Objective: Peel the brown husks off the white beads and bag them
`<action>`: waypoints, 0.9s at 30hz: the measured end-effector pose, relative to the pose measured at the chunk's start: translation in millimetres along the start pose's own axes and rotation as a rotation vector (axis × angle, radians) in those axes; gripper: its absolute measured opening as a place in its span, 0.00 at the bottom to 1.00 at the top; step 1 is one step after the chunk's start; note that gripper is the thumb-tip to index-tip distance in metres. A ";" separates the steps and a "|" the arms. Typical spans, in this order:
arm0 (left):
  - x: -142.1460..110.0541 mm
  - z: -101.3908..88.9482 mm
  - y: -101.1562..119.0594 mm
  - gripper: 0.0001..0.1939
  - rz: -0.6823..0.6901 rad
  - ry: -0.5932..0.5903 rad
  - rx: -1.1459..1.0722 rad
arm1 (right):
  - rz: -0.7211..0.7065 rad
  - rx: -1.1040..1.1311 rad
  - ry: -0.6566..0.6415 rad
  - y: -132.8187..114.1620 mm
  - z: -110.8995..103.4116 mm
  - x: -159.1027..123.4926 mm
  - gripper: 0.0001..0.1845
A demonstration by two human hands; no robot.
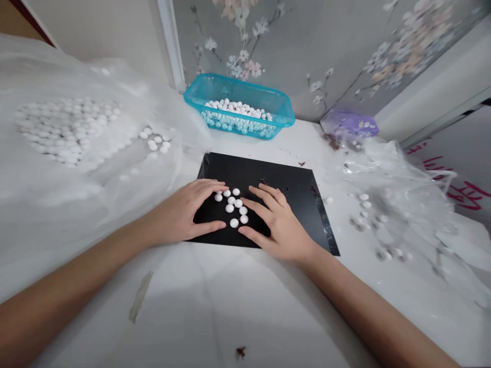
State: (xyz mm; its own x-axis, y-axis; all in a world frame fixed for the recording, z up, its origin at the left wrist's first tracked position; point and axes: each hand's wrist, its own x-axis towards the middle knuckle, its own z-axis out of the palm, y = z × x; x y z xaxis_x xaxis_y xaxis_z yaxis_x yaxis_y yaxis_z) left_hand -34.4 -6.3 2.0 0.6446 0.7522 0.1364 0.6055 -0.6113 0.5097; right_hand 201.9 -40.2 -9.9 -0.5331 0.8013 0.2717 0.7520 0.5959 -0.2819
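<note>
A purple packet [345, 122] lies beside the grey flower-patterned wall [307, 46].

Red-pink handwriting [472, 188] stands on the white panel [462, 140] at the far right, its strokes slanted and running to the picture's edge. The characters are too skewed and blurred to read with certainty.

We see a glossy white table [184, 312] with a black rectangular board [299, 202] at its centre, a translucent blue plastic basket [283, 120] on the far side, cloudy plastic sheeting [57, 189] left, crumpled clear plastic [399, 163] right, and a small dark-brown scrap [240, 351] near.
</note>
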 end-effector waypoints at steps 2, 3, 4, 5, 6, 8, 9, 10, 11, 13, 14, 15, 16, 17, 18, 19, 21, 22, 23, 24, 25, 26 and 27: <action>-0.5 0.5 2.0 0.30 -0.006 -0.008 -0.030 | -0.008 -0.008 -0.019 -0.1 0.3 -0.1 0.29; -0.9 0.7 3.7 0.30 -0.020 -0.015 -0.054 | -0.009 -0.013 -0.030 -0.2 0.3 -0.2 0.29; -1.4 0.9 5.8 0.30 -0.043 -0.022 -0.084 | -0.008 -0.018 -0.040 -0.4 0.3 -0.3 0.30; -1.9 1.1 8.3 0.31 -0.071 -0.028 -0.122 | -0.007 -0.021 -0.046 -0.6 0.2 -0.4 0.30; -2.3 1.2 10.7 0.32 -0.102 -0.031 -0.167 | -0.003 -0.023 -0.052 -0.9 0.0 -0.4 0.31; -2.7 1.2 15.0 0.32 -0.158 -0.030 -0.286 | 0.006 -0.021 -0.059 -1.4 -0.3 -0.4 0.33; -2.5 1.2 16.4 0.32 -0.179 -0.025 -0.362 | 0.009 -0.019 -0.062 -1.7 -0.4 -0.3 0.34; -2.1 1.1 17.2 0.31 -0.191 -0.017 -0.443 | 0.011 -0.016 -0.065 -1.9 -0.5 -0.2 0.36; -1.6 1.1 17.4 0.31 -0.200 -0.006 -0.527 | 0.011 -0.014 -0.068 -2.0 -0.5 -0.2 0.37; -0.6 1.3 16.7 0.30 -0.209 0.015 -0.662 | 0.010 -0.011 -0.073 -2.2 -0.4 -0.1 0.40; -0.4 1.6 16.3 0.29 -0.206 0.027 -0.698 | 0.011 -0.010 -0.076 -2.2 -0.2 -0.1 0.41; -0.4 2.0 16.2 0.30 -0.199 0.029 -0.706 | 0.014 -0.010 -0.078 -2.1 0.1 -0.1 0.41; -0.8 2.4 16.5 0.31 -0.188 0.023 -0.683 | 0.016 -0.009 -0.077 -2.0 0.3 -0.2 0.42; -1.4 3.0 17.3 0.32 -0.178 0.011 -0.632 | 0.018 -0.008 -0.076 -1.8 0.6 -0.3 0.42; -2.3 3.6 18.5 0.34 -0.168 -0.005 -0.563 | 0.020 -0.007 -0.074 -1.5 0.9 -0.4 0.42; -3.4 4.3 20.0 0.36 -0.161 -0.021 -0.486 | 0.020 -0.004 -0.073 -1.1 1.3 -0.5 0.42; -5.4 6.1 23.5 0.38 -0.157 -0.047 -0.340 | 0.019 0.004 -0.069 -0.4 1.7 -0.5 0.42; -6.1 7.1 25.0 0.39 -0.152 -0.046 -0.280 | 0.018 0.010 -0.069 -0.1 1.8 -0.4 0.42; -6.5 8.3 26.3 0.41 -0.142 -0.043 -0.226 | 0.018 0.018 -0.067 0.0 1.8 -0.2 0.42; -6.5 9.7 27.1 0.41 -0.126 -0.038 -0.178 | 0.021 0.028 -0.061 0.0 1.6 0.0 0.43; -5.8 11.2 27.6 0.42 -0.106 -0.034 -0.135 | 0.026 0.042 -0.052 -0.2 1.1 0.3 0.44; -4.6 12.8 27.6 0.43 -0.084 -0.029 -0.098 | 0.034 0.060 -0.038 -0.5 0.5 0.6 0.45; -2.7 14.5 27.3 0.43 -0.063 -0.021 -0.067 | 0.044 0.082 -0.021 -0.7 -0.2 0.8 0.46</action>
State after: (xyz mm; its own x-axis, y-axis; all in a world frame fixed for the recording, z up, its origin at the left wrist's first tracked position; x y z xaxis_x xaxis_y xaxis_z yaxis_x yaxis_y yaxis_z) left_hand -12.8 -28.6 3.2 0.6166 0.7827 0.0848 0.6128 -0.5448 0.5725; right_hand 201.0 -40.1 -9.2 -0.5087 0.8273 0.2383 0.7410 0.5616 -0.3680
